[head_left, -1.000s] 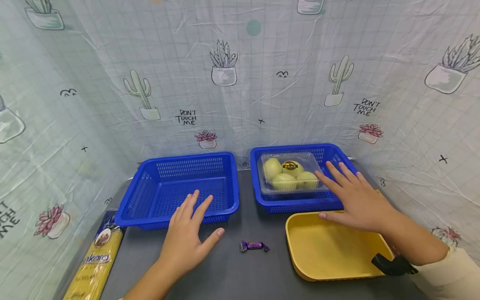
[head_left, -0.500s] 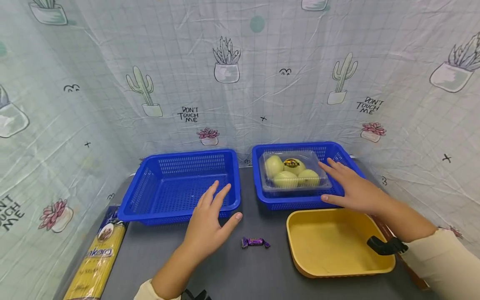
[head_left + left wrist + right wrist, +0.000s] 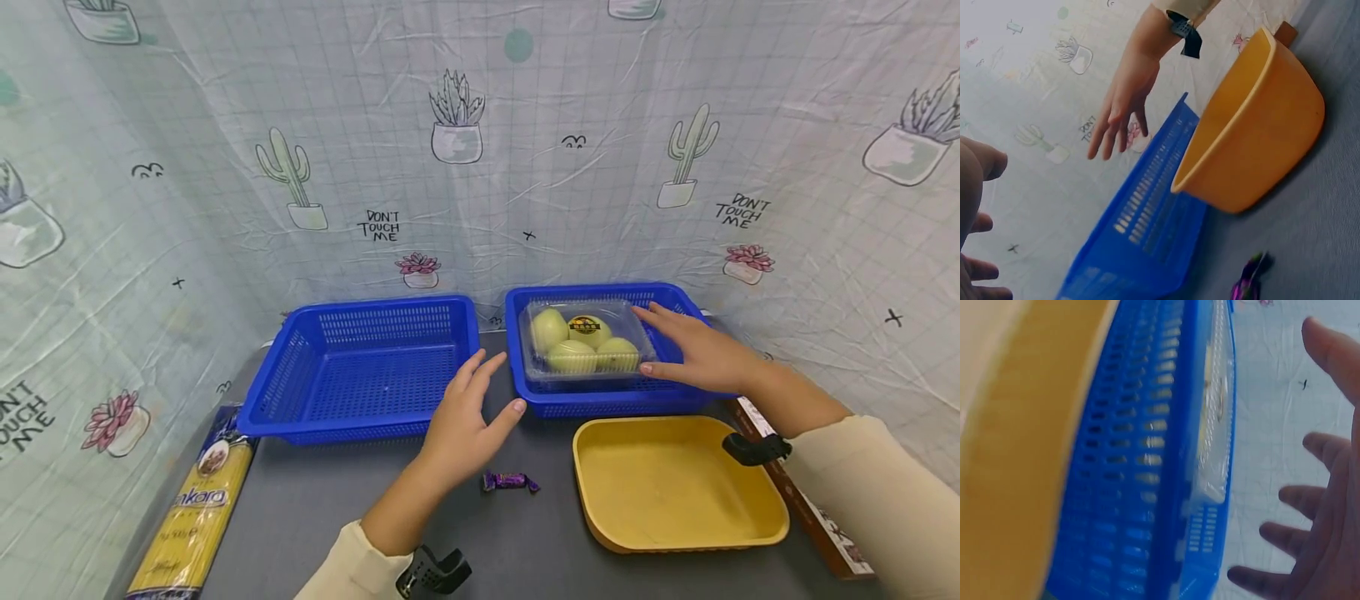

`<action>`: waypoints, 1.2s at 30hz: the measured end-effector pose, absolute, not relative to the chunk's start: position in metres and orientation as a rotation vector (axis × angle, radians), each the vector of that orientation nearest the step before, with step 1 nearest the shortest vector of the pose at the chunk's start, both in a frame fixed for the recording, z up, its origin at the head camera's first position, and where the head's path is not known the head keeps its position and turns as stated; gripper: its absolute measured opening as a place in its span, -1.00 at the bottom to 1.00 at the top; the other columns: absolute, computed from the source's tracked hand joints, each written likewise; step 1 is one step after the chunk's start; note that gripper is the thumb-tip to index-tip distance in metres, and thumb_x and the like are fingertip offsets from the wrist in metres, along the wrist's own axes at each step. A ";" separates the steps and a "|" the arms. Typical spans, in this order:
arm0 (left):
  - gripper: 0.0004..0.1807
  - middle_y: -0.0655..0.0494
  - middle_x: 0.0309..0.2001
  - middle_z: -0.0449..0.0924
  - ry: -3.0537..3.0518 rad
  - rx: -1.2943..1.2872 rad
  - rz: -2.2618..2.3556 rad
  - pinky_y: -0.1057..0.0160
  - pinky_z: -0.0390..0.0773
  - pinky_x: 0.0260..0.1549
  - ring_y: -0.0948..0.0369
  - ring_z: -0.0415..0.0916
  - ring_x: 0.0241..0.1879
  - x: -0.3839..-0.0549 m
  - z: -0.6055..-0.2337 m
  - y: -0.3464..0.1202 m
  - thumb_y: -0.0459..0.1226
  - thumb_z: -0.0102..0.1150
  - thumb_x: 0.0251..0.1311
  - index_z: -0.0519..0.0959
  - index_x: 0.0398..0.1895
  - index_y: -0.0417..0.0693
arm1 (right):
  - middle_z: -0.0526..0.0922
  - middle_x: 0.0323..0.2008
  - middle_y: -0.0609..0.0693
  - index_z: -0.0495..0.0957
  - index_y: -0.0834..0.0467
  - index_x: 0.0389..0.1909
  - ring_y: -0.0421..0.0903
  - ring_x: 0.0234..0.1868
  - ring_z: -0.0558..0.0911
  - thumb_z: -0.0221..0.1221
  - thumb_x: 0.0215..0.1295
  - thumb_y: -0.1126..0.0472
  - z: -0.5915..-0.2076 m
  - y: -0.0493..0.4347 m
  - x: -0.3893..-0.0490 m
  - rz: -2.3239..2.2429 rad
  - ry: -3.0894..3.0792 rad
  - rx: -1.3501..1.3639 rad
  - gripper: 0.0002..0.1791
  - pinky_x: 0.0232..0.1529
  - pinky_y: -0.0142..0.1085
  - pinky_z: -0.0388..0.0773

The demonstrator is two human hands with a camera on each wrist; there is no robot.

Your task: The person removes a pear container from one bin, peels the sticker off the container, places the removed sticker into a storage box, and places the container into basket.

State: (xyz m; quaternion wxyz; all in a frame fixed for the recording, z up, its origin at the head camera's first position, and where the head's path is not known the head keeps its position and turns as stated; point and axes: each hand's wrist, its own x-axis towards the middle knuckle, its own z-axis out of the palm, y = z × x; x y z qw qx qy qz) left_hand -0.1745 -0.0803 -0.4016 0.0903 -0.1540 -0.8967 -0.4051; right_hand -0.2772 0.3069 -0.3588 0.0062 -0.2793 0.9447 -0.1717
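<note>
In the head view a clear plastic box of pale green fruit [image 3: 573,357] with a dark label lies in the right blue basket [image 3: 585,408]. My right hand [image 3: 693,350] hovers at the box's right side, fingers spread, thumb near its front right corner. My left hand [image 3: 468,425], fingers apart and holding nothing, is in the air between the two baskets, left of the fruit box. The right wrist view shows the right hand [image 3: 1329,506] with fingers extended above the basket's rim. At the left edge of the left wrist view is part of the left hand [image 3: 979,219].
A second blue basket [image 3: 375,429] stands at the left. A purple-wrapped candy [image 3: 510,482] lies on the grey table [image 3: 525,550]. At front right is a yellow basin [image 3: 678,500], with a long brown box [image 3: 813,517] beside it. A pasta packet [image 3: 195,508] lies far left.
My left hand has moved right, from in front of the left basket to the gap between baskets. My right hand has shifted slightly up and toward the fruit box. The view has tilted a little.
</note>
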 end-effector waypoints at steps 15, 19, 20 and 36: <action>-0.28 0.02 0.68 0.09 -2.547 -0.489 -1.312 -0.42 0.31 0.37 -0.13 0.12 0.60 -0.191 -0.408 -0.040 0.19 0.07 0.52 0.36 0.62 0.13 | 0.04 0.67 0.33 0.02 0.11 0.74 0.47 0.59 0.11 0.30 0.50 -0.12 -0.354 0.322 -0.318 -0.584 2.850 -0.822 -0.01 0.44 0.51 0.06; -0.30 0.01 0.68 0.08 -2.523 -0.464 -1.427 -0.41 0.30 0.38 -0.15 0.13 0.60 -0.194 -0.410 -0.024 0.17 0.07 0.53 0.35 0.61 0.13 | 0.06 0.65 0.35 -0.02 0.12 0.74 0.49 0.57 0.14 0.25 0.54 -0.11 -0.354 0.327 -0.325 -0.626 2.830 -0.760 -0.03 0.41 0.52 0.10; -0.30 0.01 0.68 0.07 -2.516 -0.448 -1.449 -0.40 0.29 0.39 -0.15 0.13 0.60 -0.195 -0.411 -0.020 0.16 0.08 0.53 0.35 0.61 0.12 | 0.07 0.65 0.36 -0.02 0.11 0.75 0.50 0.57 0.15 0.24 0.55 -0.12 -0.355 0.328 -0.327 -0.632 2.827 -0.742 -0.04 0.40 0.53 0.11; -0.48 -0.14 0.73 -0.19 -2.373 -0.051 -1.672 -0.31 0.31 0.42 -0.22 0.10 0.60 -0.213 -0.441 0.007 -0.16 0.22 0.54 0.43 0.50 0.04 | 0.09 0.63 0.40 0.03 0.18 0.71 0.48 0.58 0.10 0.03 0.66 -0.23 -0.365 0.319 -0.362 -0.857 2.669 -0.484 -0.13 0.45 0.50 0.03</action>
